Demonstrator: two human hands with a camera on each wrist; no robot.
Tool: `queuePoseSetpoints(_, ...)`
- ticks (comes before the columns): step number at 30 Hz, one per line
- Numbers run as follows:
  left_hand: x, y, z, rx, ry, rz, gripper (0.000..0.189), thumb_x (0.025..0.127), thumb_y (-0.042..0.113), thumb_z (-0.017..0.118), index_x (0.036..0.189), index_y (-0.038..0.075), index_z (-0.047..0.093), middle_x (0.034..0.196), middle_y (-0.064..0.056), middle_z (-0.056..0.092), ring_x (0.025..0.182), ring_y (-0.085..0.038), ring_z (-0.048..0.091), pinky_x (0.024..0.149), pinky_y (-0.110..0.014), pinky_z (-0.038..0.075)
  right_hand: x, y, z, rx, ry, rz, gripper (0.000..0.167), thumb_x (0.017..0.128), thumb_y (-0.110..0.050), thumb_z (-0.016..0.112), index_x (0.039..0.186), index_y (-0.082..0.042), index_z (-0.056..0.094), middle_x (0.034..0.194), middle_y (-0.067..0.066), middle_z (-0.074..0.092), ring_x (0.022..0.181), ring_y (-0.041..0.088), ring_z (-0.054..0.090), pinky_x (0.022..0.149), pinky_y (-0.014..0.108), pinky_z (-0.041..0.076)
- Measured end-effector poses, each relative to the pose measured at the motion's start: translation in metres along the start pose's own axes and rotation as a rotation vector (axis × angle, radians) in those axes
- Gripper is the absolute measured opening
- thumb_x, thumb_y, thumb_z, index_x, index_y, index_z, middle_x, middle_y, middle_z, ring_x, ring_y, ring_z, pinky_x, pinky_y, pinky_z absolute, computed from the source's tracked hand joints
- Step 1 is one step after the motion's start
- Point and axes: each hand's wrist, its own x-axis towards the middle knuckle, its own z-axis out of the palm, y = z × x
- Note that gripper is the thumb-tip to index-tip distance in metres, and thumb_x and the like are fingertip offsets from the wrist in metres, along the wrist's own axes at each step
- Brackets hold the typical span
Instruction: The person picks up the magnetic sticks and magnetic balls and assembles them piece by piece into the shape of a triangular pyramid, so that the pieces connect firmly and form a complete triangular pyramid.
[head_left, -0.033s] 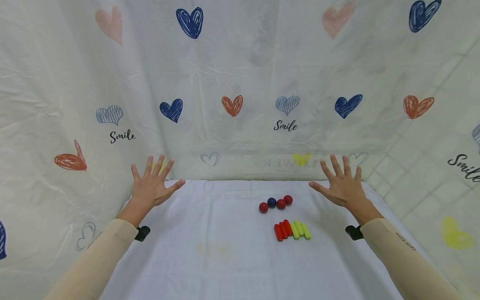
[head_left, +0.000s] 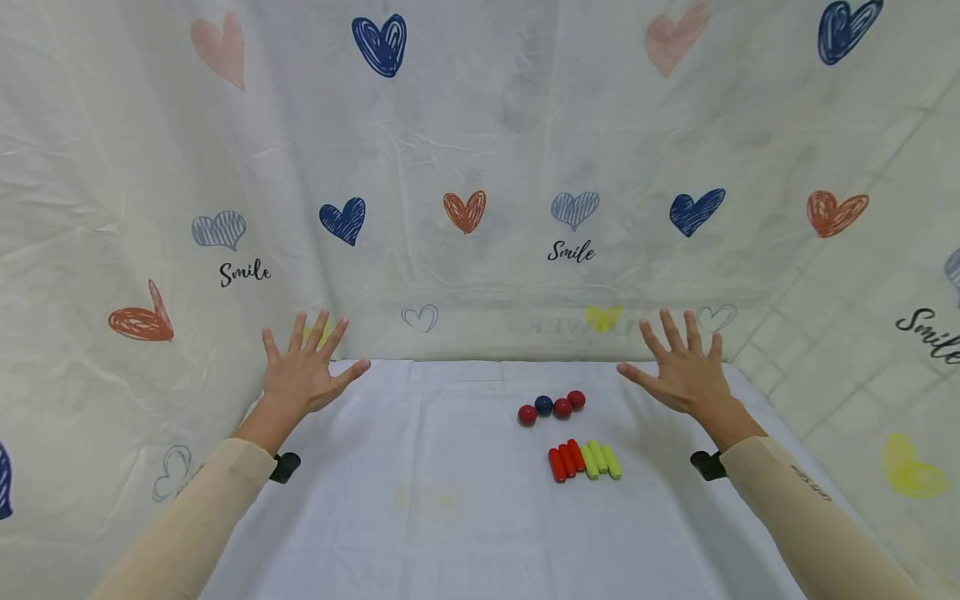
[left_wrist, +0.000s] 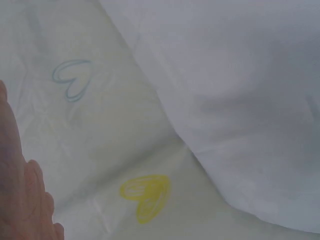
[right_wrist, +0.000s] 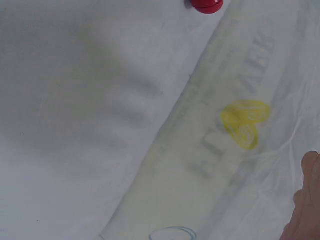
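Note:
My left hand (head_left: 302, 377) is held up over the far left corner of the white-covered table (head_left: 450, 542), fingers straight and spread, holding nothing. On the other side my right hand (head_left: 686, 375) hovers the same way near the far right corner. Between them, nearer the right hand, three red balls (head_left: 527, 415) and one dark blue ball (head_left: 543, 406) lie in a slanting row. In front of the balls, three red sticks (head_left: 557, 465) lie side by side with three yellow-green sticks (head_left: 612, 462). The right wrist view catches part of a red ball (right_wrist: 206, 5) at its top.
A pale curtain (head_left: 480, 275) printed with hearts and "Smile" hangs behind the table and along both sides. Each wrist carries a small black device, one by the left sleeve (head_left: 202, 492) and one by the right sleeve (head_left: 787, 500). The tablecloth has faint creases.

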Motion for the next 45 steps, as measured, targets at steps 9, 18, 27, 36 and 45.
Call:
queuePoseSetpoints(9, -0.002, -0.002, 0.003, -0.005, 0.018, 0.017, 0.099, 0.090, 0.085, 0.032, 0.165, 0.023, 0.016, 0.173, -0.015, 0.008, 0.158, -0.046, -0.002, 0.113, -0.079, -0.012, -0.002, -0.005, -0.002, -0.001, 0.018, -0.007, 0.104, 0.089, -0.083, 0.038, 0.165, -0.016, 0.013, 0.172, 0.018, -0.007, 0.155, 0.050, -0.016, 0.112, 0.081, -0.007)
queuePoseSetpoints(18, -0.007, 0.002, 0.004, 0.016, 0.000, 0.012, 0.100, 0.089, 0.087, 0.029, 0.165, 0.024, 0.013, 0.173, -0.014, 0.006, 0.158, -0.045, -0.001, 0.114, -0.078, -0.009, -0.006, -0.009, -0.003, -0.001, 0.026, -0.012, 0.103, 0.089, -0.084, 0.038, 0.165, -0.018, 0.013, 0.172, 0.017, -0.008, 0.155, 0.049, -0.017, 0.112, 0.081, -0.008)
queuePoseSetpoints(27, -0.013, 0.012, 0.013, 0.027, 0.004, 0.024, 0.101, 0.088, 0.090, 0.027, 0.165, 0.026, 0.013, 0.173, -0.010, 0.004, 0.159, -0.042, -0.002, 0.115, -0.076, -0.013, -0.015, -0.012, -0.001, 0.007, 0.017, -0.004, 0.105, 0.088, -0.085, 0.038, 0.165, -0.018, 0.012, 0.172, 0.019, -0.007, 0.155, 0.050, -0.016, 0.112, 0.081, -0.009)
queuePoseSetpoints(36, -0.024, 0.025, 0.028, -0.014, 0.005, 0.051, 0.100, 0.088, 0.089, 0.028, 0.165, 0.027, 0.015, 0.174, -0.008, 0.003, 0.160, -0.040, -0.004, 0.114, -0.075, -0.016, -0.026, -0.015, 0.008, 0.016, 0.005, -0.013, 0.103, 0.089, -0.083, 0.038, 0.165, -0.018, 0.012, 0.172, 0.020, -0.005, 0.155, 0.051, -0.014, 0.111, 0.082, -0.008)
queuePoseSetpoints(45, -0.038, 0.046, 0.044, -0.063, -0.021, 0.067, 0.097, 0.089, 0.088, 0.030, 0.165, 0.030, 0.015, 0.174, -0.004, 0.006, 0.160, -0.039, 0.002, 0.117, -0.075, -0.007, -0.045, -0.018, 0.018, 0.036, 0.016, -0.010, 0.101, 0.090, -0.081, 0.041, 0.164, -0.016, 0.018, 0.172, 0.020, -0.001, 0.155, 0.052, -0.008, 0.110, 0.084, -0.003)
